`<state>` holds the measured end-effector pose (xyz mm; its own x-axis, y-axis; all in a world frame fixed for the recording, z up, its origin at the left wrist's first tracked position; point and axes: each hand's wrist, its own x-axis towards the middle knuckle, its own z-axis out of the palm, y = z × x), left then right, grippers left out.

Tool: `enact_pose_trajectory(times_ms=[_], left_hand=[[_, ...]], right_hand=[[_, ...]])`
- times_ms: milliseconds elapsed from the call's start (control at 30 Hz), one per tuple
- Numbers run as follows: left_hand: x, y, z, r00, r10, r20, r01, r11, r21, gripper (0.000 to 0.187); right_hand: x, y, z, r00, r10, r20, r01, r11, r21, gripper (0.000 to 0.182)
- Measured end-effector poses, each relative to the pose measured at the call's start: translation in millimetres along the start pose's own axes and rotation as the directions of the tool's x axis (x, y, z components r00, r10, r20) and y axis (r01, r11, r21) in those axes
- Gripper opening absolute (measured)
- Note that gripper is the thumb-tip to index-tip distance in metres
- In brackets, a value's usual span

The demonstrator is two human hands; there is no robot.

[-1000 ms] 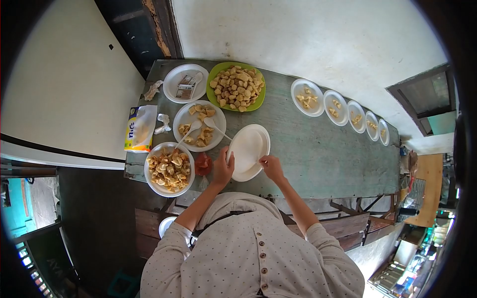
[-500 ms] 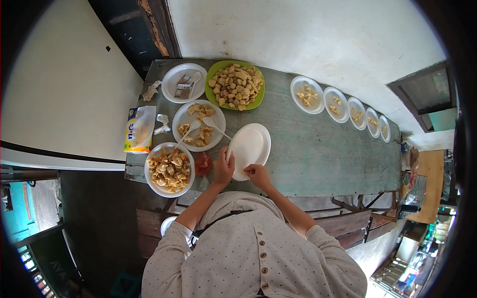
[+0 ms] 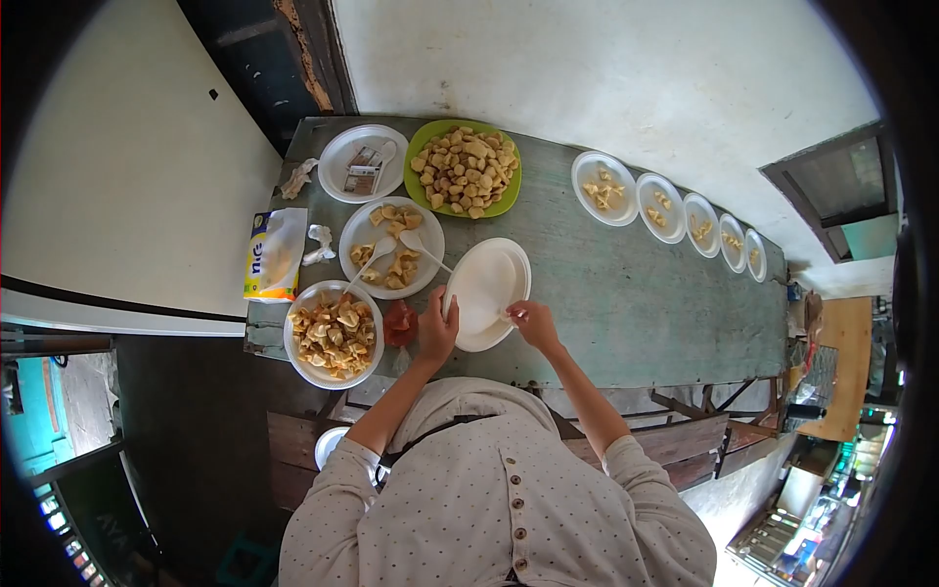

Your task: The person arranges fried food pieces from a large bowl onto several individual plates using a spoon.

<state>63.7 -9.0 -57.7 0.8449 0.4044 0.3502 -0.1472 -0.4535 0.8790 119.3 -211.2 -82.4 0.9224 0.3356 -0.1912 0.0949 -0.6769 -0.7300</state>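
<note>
We face a long table (image 3: 626, 303). Our left hand (image 3: 435, 333) and right hand (image 3: 533, 323) grip opposite edges of a plate stack (image 3: 486, 292). Left of it sit 4 food plates (2 hold spoons); 5 small plates (image 3: 675, 210) line the far right.

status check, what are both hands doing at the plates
Left hand grips near edge of empty white foam plate stack. Right hand pinches its right rim. Food plates beside, none blocking.
</note>
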Motion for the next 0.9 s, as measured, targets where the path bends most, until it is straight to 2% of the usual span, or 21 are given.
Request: enact_pose_trajectory(times_ms=[67,133,233,333,567,667,733,767,800,833,867,900], left_hand=[[0,0,-2,1.000,0.013,-0.002,-0.013,1.000,0.017,0.022],[-2,1,-3,1.000,-0.001,0.009,0.001,1.000,-0.012,0.022],[-2,1,-5,0.999,-0.038,0.027,0.039,0.999,-0.022,0.021],[-2,0,-4,0.999,0.042,-0.009,-0.041,0.998,0.040,0.020],[-3,0,-3,0.999,0.034,-0.009,-0.033,0.999,0.019,0.021],[-3,-3,-1,1.000,0.029,-0.012,-0.029,0.999,0.030,0.021],[-3,-4,-1,0.997,0.069,-0.038,-0.067,0.997,0.044,0.022],[-3,-3,-1,0.997,0.069,-0.039,-0.067,0.997,0.044,0.022],[-4,-2,-2,1.000,-0.010,0.004,0.010,1.000,0.015,0.022],[-4,-1,-3,0.995,-0.087,0.047,0.088,0.996,-0.010,0.023],[-4,1,-3,0.995,-0.088,0.043,0.089,0.996,-0.009,0.023],[-5,3,-1,0.995,-0.082,0.058,0.084,0.996,-0.022,0.024]], right_hand=[[-5,-8,6,0.998,-0.059,-0.005,0.058,0.997,-0.053,0.015],[-12,-17,11,0.984,-0.156,-0.082,0.137,0.969,-0.205,0.015],[-18,-30,17,0.993,-0.089,-0.081,0.066,0.966,-0.250,0.013],[-17,-33,22,0.996,-0.044,-0.080,0.025,0.973,-0.230,0.012],[-25,-35,39,0.999,-0.025,-0.034,0.022,0.995,-0.099,0.012],[-26,-44,46,1.000,-0.002,-0.012,0.002,1.000,-0.002,0.014],[-29,-51,45,0.997,0.057,0.060,-0.065,0.990,0.127,0.014],[-27,-53,42,0.997,0.057,0.061,-0.064,0.990,0.126,0.014],[-25,-55,39,0.965,0.156,0.209,-0.217,0.926,0.310,0.015],[-23,-54,37,0.904,0.217,0.369,-0.378,0.807,0.453,0.016],[-22,-53,35,0.903,0.214,0.372,-0.377,0.808,0.452,0.016],[-21,-51,31,0.846,0.229,0.481,-0.519,0.558,0.648,0.018]])
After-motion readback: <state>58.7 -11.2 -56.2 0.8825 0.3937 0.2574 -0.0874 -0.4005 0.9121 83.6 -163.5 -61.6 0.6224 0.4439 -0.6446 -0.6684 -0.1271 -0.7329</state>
